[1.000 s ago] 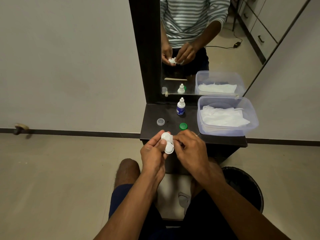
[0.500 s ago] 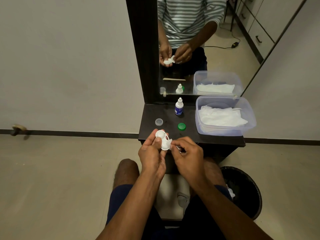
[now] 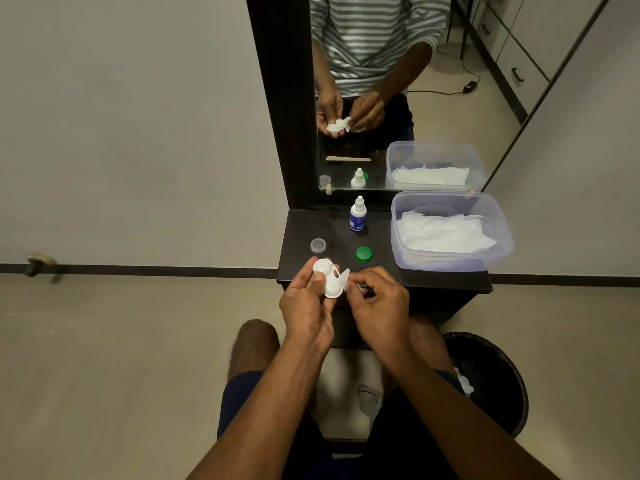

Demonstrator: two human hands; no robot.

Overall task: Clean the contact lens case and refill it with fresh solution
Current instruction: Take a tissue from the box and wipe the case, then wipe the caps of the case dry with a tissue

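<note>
My left hand grips a white two-well contact lens case just in front of the dark shelf's near edge, both wells facing up. My right hand pinches a small white tissue piece against the case's right side. On the shelf stand a small white solution bottle with a blue label, a green cap and a clear cap.
A clear plastic tub of white tissues fills the shelf's right side. A mirror rises behind the shelf. A black bin with used tissue stands on the floor at the right, by my knee.
The case has turned in my left hand so both wells show. My right hand has drawn back from over the case to its right side, pinching the tissue.
</note>
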